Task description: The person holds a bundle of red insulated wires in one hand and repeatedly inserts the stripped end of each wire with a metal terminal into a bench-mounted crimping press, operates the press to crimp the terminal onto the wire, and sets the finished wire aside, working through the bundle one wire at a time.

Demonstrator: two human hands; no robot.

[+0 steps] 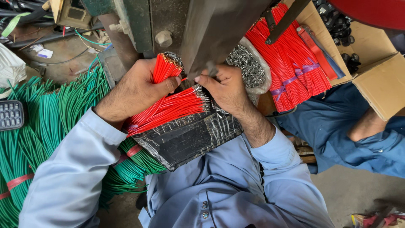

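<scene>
Red wire bundle (162, 69): short cut lengths, bare metal tips upward, clasped upright in the left hand just before the machine's base.
Left hand (139, 90): closed round that bundle, thumb laid across the front of it.
Loose red wires (171, 109): a second batch lying flat and fanned on the black tray, tips pointing right, just under the left hand.
Right hand (225, 86): fingers pinched narrow at the metal tips of the flat batch, against the foot of the steel plate; whether it grips a wire cannot be told.
Black tray (190, 137): taped, shiny, resting on the person's lap.
Steel plate (215, 29): grey, slanting, part of the machine above both hands.
Metal terminals (249, 67): small silvery pieces heaped in a clear bag, right of the right hand.
Red wire stock (291, 63): tied with purple ribbon, in a cardboard box (379, 84), far right.
Green wires (42, 122): large bundles with red ties, left of the lap.
Handset (10, 115): dark keypad, lying on the green wires.
</scene>
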